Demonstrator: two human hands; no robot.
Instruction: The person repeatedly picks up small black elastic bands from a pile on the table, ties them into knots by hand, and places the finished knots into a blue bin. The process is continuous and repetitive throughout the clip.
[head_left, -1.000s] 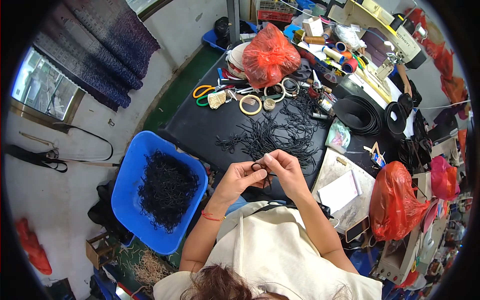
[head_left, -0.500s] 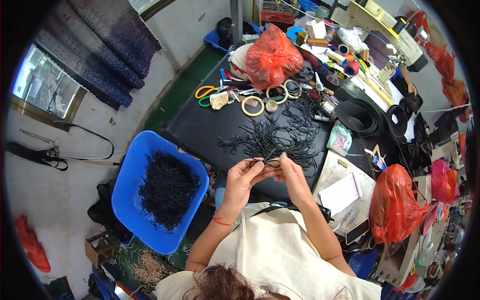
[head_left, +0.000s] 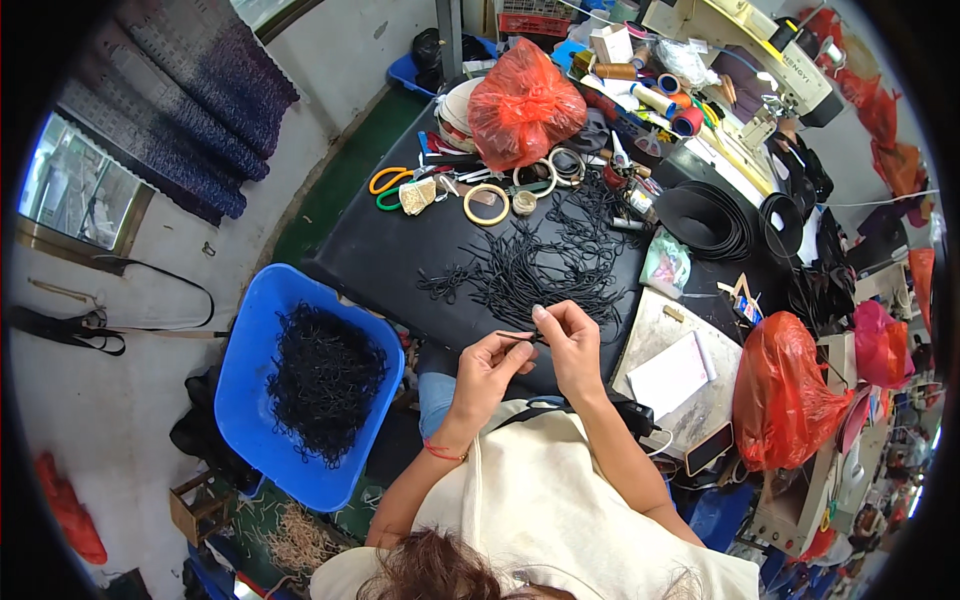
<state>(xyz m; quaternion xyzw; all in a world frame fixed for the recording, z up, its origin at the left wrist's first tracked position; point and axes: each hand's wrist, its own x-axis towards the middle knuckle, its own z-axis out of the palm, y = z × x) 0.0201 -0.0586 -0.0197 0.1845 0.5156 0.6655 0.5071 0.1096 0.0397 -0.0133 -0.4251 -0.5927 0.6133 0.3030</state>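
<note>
Both hands meet over the near edge of the black-topped table [head_left: 385,275]. My left hand [head_left: 485,378] is closed, pinching a thin black cord [head_left: 517,336] between thumb and fingers. Right beside it, my right hand [head_left: 570,350] pinches the same cord, with its thumb tip raised. How the cord is looped or knotted between the fingers is too small to tell. Just beyond my hands lies a loose pile of black cords [head_left: 540,265]. To the left, a blue plastic tub [head_left: 240,400] holds a tangled heap of black cord pieces [head_left: 325,375].
Scissors with orange and green handles [head_left: 388,190], tape rolls [head_left: 487,205] and a red plastic bag [head_left: 525,105] sit at the back. On the right are a sewing machine [head_left: 790,70], a notepad [head_left: 675,382], a phone [head_left: 708,450] and another red bag [head_left: 785,400].
My hands have drawn closer together, the right thumb and fingers now pinching beside the left. The cord stretched across the left fingers shows less. The whole view has shifted slightly.
</note>
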